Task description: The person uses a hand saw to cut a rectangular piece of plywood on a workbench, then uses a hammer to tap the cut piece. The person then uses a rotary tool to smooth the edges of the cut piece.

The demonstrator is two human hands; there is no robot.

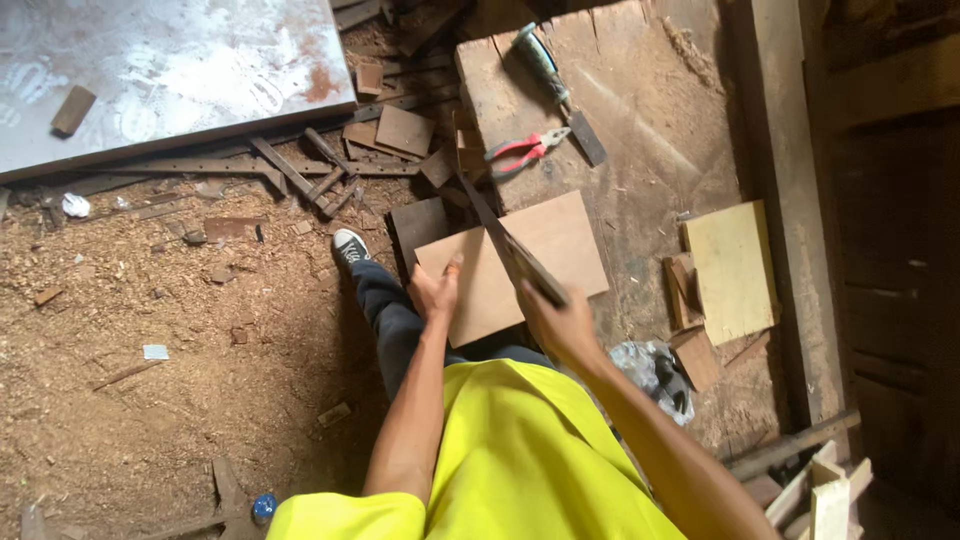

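Head view, looking down over a yellow shirt (520, 450) at two bare arms working on a rough wooden worktop (640, 130). A square plywood board (490, 285) lies flat near the worktop's front edge, partly hanging over it. The left hand (436, 293) rests on the board's near-left edge, thumb up on the surface and fingers wrapped under the rim — pinning it down. The right hand (560, 322) is closed tight around the handle of a handsaw (505, 240), whose dark blade runs diagonally across the board, tip pointing away toward the far left.

Farther back on the worktop lie red-handled pliers (522, 152) and, just beside them, a chisel (558, 92) with a green grip. To the right sits a pale yellow board (732, 268) with small brown offcuts (682, 290) touching its left side.

Below the board, a dark trouser leg ends in a black sneaker (349, 244) planted on the floor (160, 340), which is thick with sawdust and scraps. A scuffed grey metal sheet (160, 70) fills the upper left — a small wood block lies on it.
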